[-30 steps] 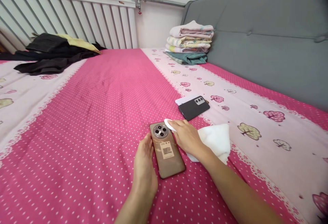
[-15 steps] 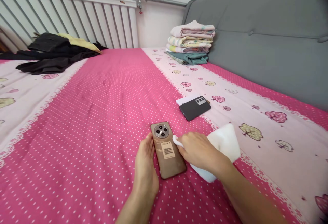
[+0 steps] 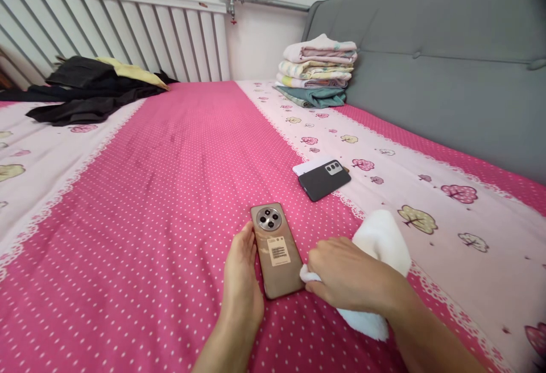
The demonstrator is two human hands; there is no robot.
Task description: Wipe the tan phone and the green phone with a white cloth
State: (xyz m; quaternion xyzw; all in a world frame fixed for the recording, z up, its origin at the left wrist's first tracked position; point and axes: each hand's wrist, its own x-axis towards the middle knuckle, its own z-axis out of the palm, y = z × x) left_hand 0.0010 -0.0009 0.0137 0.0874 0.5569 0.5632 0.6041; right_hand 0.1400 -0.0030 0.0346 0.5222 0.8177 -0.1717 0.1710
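Observation:
A gold-brown smartphone [image 3: 269,279] lies back up on the bed, with a round camera ring at its far end and a printed label on its back. Along its left edge rests my left hand [image 3: 242,273], fingers stretched out and touching the side without wrapping round it. My right hand [image 3: 341,273] is closed on a white cloth [image 3: 386,242]. A bunched tip of the cloth sticks out past the fingers, at the phone's lower right edge. The rest of the cloth hangs behind and under the hand.
A dark phone [image 3: 324,182] lies farther off, partly over a flat white item [image 3: 305,165]. Folded bedding [image 3: 318,71] is stacked by the grey headboard [image 3: 426,94]. Dark clothes [image 3: 85,91] lie at the far left, before a white radiator [image 3: 128,37]. The pink dotted bedspread [image 3: 170,191] has soft creases.
My right hand has slid toward me along the phone's right edge, from near the camera ring to the lower corner, taking the cloth with it. My left hand and the phone have hardly moved.

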